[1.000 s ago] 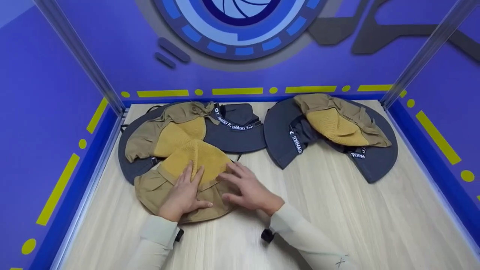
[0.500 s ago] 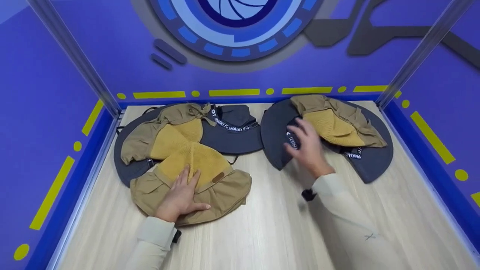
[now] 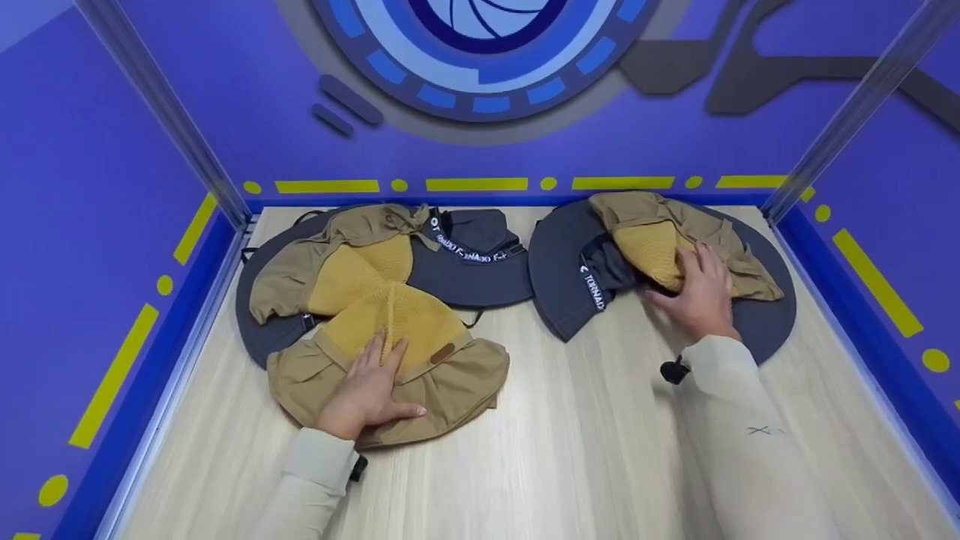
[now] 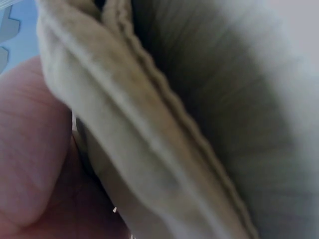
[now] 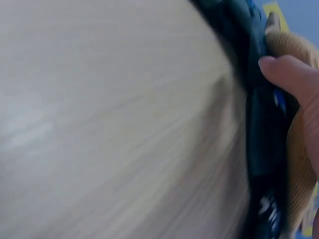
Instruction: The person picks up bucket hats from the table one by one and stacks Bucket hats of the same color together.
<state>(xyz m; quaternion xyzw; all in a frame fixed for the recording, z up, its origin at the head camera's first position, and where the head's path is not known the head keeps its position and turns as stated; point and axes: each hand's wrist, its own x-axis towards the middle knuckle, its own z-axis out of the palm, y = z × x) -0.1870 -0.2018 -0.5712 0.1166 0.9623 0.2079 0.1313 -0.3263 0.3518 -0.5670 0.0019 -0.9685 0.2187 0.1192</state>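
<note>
Blue walls (image 3: 480,161) back and flank a wood-grain table (image 3: 570,435) bearing hats (image 3: 431,330).

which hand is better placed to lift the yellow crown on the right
Probably the right hand: it grips that yellow crown, thumb against the dark edge, while the left hand rests on the near hat.

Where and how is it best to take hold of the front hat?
Probably by its tan brim, at the right end, pinched from the right: there it flares over the table, clear of the left hand, while its yellow crown overlaps the hat behind.
</note>
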